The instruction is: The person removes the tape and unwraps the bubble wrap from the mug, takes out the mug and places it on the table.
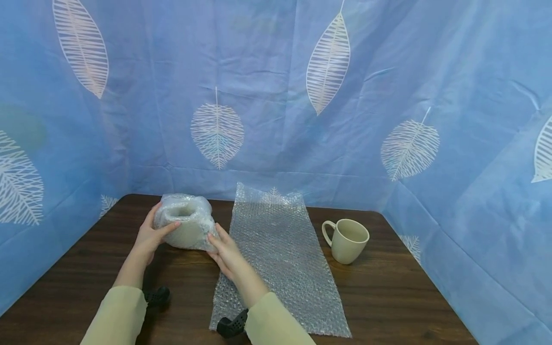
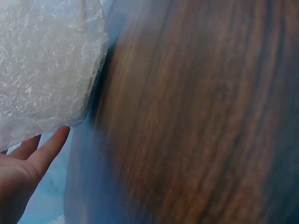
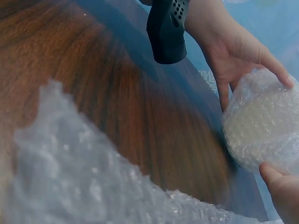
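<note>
A bubble-wrapped mug (image 1: 189, 233) is at the back left of the table, its pale body showing through the wrap and its round opening facing up. My left hand (image 1: 151, 235) holds its left side, thumb across the front near the rim. On the opposite side my right hand (image 1: 227, 255) grips the bulging wrap, thumb in front. The left wrist view shows the left fingers against the edge of the wrapped mug (image 2: 46, 70). Both hands appear around the wrapped mug (image 3: 264, 114) in the right wrist view.
A flat sheet of bubble wrap (image 1: 280, 258) lies mid-table, its far end raised against the blue leaf-patterned cloth (image 1: 267, 134). Right of it stands a bare beige mug (image 1: 347, 244), handle to the left. The dark wooden table (image 1: 401, 297) meets the cloth at back and sides.
</note>
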{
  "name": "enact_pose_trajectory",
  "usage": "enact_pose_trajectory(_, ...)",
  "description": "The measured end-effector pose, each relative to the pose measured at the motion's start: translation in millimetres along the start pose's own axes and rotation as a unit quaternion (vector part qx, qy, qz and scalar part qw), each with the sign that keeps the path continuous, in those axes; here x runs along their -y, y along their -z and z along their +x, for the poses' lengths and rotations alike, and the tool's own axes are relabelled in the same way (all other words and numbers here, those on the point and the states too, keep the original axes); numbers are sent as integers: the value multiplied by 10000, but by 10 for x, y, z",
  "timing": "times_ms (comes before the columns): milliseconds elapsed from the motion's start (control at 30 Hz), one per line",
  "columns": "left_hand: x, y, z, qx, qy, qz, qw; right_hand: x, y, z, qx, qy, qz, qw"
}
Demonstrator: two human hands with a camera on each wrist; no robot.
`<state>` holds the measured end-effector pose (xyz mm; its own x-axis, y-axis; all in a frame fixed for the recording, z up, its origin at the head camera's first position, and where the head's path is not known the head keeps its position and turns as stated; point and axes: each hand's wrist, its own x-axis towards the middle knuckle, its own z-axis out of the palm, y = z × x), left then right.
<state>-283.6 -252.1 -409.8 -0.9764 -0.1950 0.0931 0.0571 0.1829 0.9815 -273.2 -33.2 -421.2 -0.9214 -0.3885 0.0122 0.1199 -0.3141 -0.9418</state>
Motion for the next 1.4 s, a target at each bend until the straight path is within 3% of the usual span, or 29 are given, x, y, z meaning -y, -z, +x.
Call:
enact_pose_trajectory(467,-240,-114,-94,-100,-331,136,9993,202,84,-58,-87,301,-327,9990)
enact_pose_trajectory(967,-385,-404,-234,-423,-690,96,9967,399,330,-231,-309,541,-675,9958)
enact_pose_trajectory(1400,-496,-668,-368,-413,-879,-99,9952,541,532,-388,-540,941,-1492,9828)
